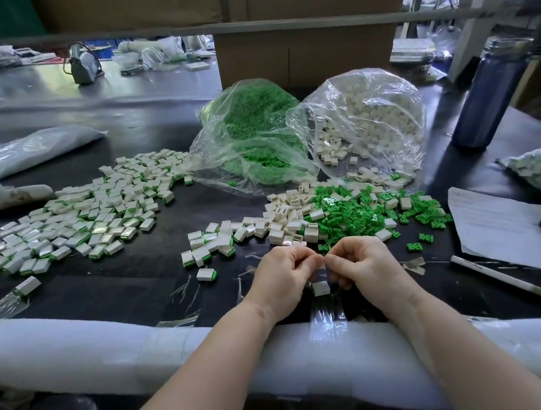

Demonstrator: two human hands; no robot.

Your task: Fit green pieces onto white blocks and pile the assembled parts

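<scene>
At the near edge of the dark table [110, 290], just beyond its white padded rim [109, 344], the left hand [279, 278] and right hand [367, 266] meet with curled fingers, knuckle to knuckle. Between them they pinch a white block [320, 288], whose lower face shows under the fingertips; whether a green piece is already seated in it cannot be told. A strip of clear tape [326, 320] runs from below the hands over the rim.

Just beyond the hands lies a mixed heap of loose white blocks [284, 218] and green pieces [354, 212], reaching almost to the knuckles. Left of it sits a small cluster of assembled parts [208, 244], with one stray part [206, 274] near the left hand. The big pile of assembled parts [88, 215] spreads over the left side, well apart, with bare tabletop between it and the hands.

Farther back, two open plastic bags stand touching: the green bag [251, 136] and the white bag [367, 119]. To the right, a sheet of paper [501, 229] and a pen [507, 279] lie near the right wrist; a dark bottle [489, 92] stands behind.
</scene>
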